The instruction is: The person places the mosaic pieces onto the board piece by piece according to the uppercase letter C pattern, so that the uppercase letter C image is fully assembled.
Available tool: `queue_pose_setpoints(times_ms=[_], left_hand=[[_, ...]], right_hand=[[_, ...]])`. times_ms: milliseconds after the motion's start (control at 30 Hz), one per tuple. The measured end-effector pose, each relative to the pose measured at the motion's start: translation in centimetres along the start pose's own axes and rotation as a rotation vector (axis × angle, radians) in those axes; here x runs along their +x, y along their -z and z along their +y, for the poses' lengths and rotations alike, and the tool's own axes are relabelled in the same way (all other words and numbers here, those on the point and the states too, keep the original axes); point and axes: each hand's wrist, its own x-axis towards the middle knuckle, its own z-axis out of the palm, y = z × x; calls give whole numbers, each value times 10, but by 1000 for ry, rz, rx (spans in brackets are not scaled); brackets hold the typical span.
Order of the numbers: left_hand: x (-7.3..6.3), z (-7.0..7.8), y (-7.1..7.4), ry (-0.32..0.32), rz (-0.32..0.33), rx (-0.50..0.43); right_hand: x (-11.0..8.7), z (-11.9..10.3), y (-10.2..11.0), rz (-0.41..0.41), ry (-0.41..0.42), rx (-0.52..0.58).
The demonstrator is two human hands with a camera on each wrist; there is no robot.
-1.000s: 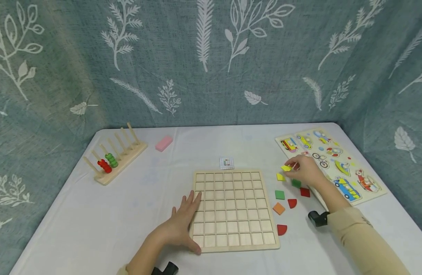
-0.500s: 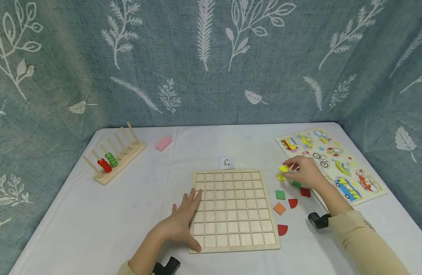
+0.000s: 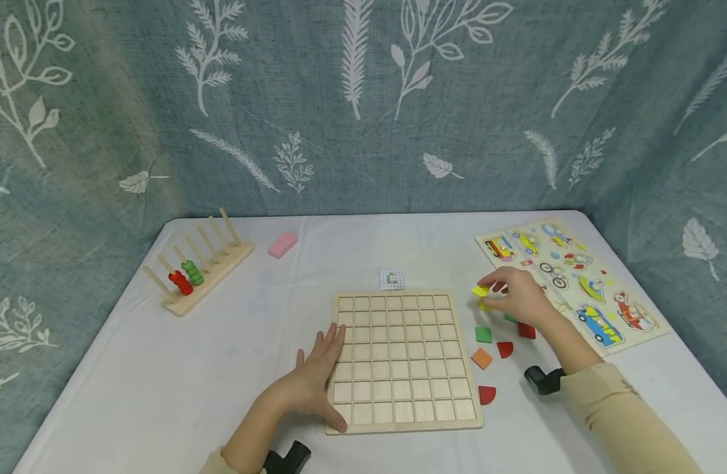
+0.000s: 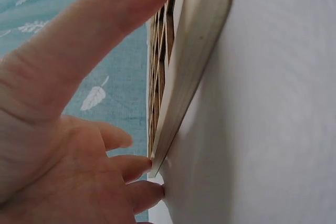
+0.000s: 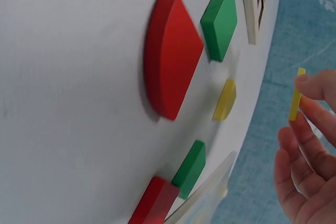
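My right hand [image 3: 520, 299] pinches a small yellow tile [image 5: 296, 95] between thumb and fingertips, raised over the table. Below it lies a second yellow tile [image 5: 226, 99], partly covered by the hand in the head view. My left hand [image 3: 310, 385] rests with spread fingers along the left edge of a square wooden grid board [image 3: 407, 427], its thumb at the near left corner. To the board's right are two green tiles, one of them a square [image 3: 483, 335], an orange square tile [image 3: 481, 359], a red square tile [image 3: 526, 330] and two rounded red tiles, the nearer one [image 3: 487, 395] close to the board.
A small patterned card [image 3: 391, 280] lies behind the board. At the back left stand a wooden peg rack [image 3: 218, 276] with red and green beads and a pink block [image 3: 283, 244]. A picture puzzle board [image 3: 629, 339] lies at the right, partly under the right arm.
My right hand has moved slightly left with the yellow tile, now overlapping the other yellow tile in the head view. The left hand stays on the board's edge.
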Motion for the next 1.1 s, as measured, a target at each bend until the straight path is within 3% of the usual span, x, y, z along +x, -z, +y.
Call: queue_pose_setpoints(times_ms=[500,1100], left_hand=[[0,-2,-3,15,10,-42],[-1,-1,2,15,19,-9]], right_hand=[[-3,-19,-6,-11,117,41],[7,-39,-20,-9,215,56]])
